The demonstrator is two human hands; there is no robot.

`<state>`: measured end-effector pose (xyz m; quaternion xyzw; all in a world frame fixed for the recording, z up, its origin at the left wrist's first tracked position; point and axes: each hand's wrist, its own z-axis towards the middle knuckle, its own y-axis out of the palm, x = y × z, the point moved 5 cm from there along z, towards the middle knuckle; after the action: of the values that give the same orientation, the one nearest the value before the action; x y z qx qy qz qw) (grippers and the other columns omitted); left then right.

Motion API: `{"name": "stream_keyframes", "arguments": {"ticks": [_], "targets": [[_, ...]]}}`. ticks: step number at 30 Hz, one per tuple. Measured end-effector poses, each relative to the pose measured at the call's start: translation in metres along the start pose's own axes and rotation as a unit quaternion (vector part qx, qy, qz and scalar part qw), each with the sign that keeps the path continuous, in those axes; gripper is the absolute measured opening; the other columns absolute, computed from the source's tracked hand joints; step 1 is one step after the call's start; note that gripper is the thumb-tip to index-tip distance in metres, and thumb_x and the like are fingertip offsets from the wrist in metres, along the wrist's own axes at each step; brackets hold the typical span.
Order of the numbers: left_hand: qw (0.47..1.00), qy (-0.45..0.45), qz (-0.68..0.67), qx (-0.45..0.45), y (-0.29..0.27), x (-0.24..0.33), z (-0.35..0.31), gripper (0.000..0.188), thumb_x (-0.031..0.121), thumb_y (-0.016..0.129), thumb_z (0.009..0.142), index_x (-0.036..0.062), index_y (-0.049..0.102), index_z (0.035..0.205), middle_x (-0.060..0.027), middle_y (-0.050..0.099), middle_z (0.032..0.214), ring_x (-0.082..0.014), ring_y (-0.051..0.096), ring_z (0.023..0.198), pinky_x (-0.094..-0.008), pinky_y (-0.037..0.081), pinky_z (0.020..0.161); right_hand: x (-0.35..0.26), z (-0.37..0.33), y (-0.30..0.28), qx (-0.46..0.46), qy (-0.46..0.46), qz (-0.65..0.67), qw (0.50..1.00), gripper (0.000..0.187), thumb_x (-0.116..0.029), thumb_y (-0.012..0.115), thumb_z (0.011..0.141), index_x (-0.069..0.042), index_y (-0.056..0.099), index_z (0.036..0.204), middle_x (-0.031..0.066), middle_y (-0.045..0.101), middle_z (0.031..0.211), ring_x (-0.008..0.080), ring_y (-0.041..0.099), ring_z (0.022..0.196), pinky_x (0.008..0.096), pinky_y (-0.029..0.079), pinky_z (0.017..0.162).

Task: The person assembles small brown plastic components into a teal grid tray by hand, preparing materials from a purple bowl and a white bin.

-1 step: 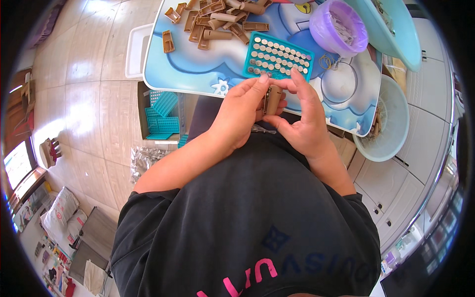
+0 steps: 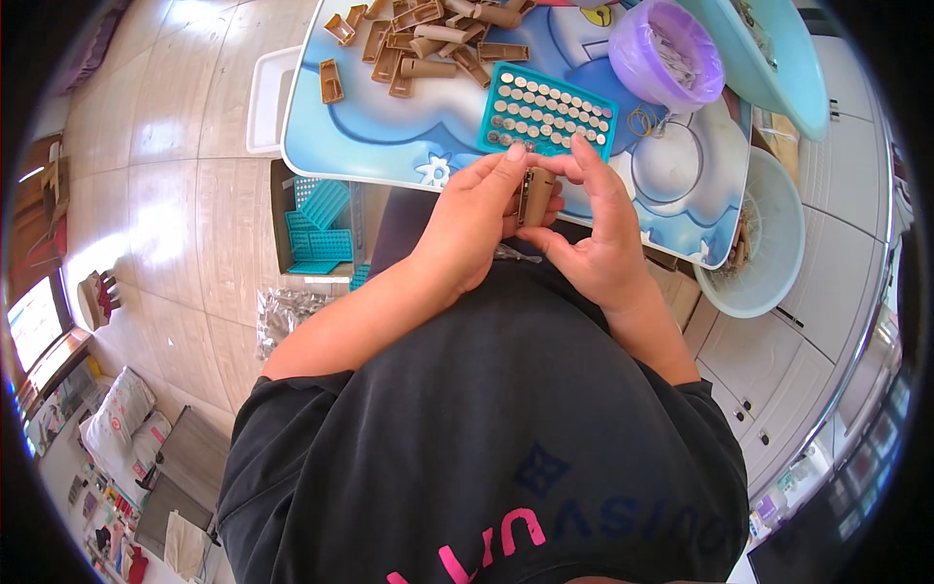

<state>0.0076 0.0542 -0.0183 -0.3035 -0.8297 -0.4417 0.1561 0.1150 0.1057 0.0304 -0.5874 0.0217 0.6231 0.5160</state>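
One brown casing [image 2: 538, 200], two-handed grip [image 2: 471, 222], barely changed

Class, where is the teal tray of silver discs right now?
In the head view, the teal tray lies on the blue table, just beyond the left hand and right hand, with the purple bowl on its right.

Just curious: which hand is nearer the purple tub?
Right: the right hand appears below and left of the purple tub; the left hand is farther left.

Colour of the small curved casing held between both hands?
Light brown; the small curved casing shows best in the head view.
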Motion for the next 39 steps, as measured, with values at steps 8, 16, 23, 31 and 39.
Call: {"name": "stream_keyframes", "arguments": {"ticks": [8,16,23,31,39], "targets": [[1.000,0.010,0.024,0.003,0.001,0.002,-0.003,0.041,0.038,0.041,0.097,0.0017,0.058,0.106,-0.0073,0.060,0.089,-0.0146,0.059,0.082,-0.0278,0.050,0.074,-0.002,0.001,0.000,-0.005,-0.027,-0.022,0.999,0.091,-0.010,0.081,0.057,-0.003,0.035,0.134,0.0112,0.059,0.113,0.0306,0.056,0.097,0.0382,0.044,0.084],[1.000,0.020,0.021,-0.005,0.003,0.002,-0.002,0.036,0.033,0.044,0.096,0.0019,0.058,0.108,-0.0064,0.060,0.091,-0.0135,0.058,0.083,-0.0258,0.049,0.074,-0.002,0.003,0.001,-0.004,-0.018,-0.020,1.000,0.090,-0.011,0.081,0.057,-0.003,0.035,0.134,0.0107,0.059,0.110,0.0297,0.056,0.094,0.0372,0.045,0.082],[0.995,0.057,0.078,-0.038,0.007,0.000,-0.004,0.039,0.004,0.058,0.087,-0.0035,0.045,0.123,-0.0067,0.060,0.095,-0.0135,0.059,0.090,-0.0266,0.049,0.075,0.002,0.000,0.000,0.008,-0.006,-0.010,1.000,0.088,-0.011,0.081,0.058,-0.003,0.036,0.134,0.0110,0.058,0.105,0.0277,0.056,0.093,0.0357,0.045,0.081],[0.871,0.219,0.435,-0.063,0.021,0.017,-0.020,0.059,-0.002,0.058,0.085,0.0004,0.028,0.136,-0.0146,0.061,0.106,-0.0150,0.059,0.095,-0.0268,0.048,0.082,0.024,-0.007,-0.012,-0.008,0.085,0.112,0.990,0.038,-0.022,0.069,0.080,0.001,0.059,0.108,0.0105,0.055,0.103,0.0213,0.054,0.094,0.0289,0.043,0.082],[0.923,0.152,0.349,-0.052,0.008,0.012,-0.018,0.027,0.002,0.060,0.086,-0.0028,0.053,0.111,-0.0065,0.063,0.095,-0.0091,0.059,0.085,-0.0218,0.048,0.076,0.030,-0.017,-0.008,0.101,0.187,0.386,0.897,0.027,-0.018,0.065,0.084,0.001,0.056,0.101,0.0060,0.053,0.094,0.0100,0.047,0.080,0.0231,0.040,0.075]]}}
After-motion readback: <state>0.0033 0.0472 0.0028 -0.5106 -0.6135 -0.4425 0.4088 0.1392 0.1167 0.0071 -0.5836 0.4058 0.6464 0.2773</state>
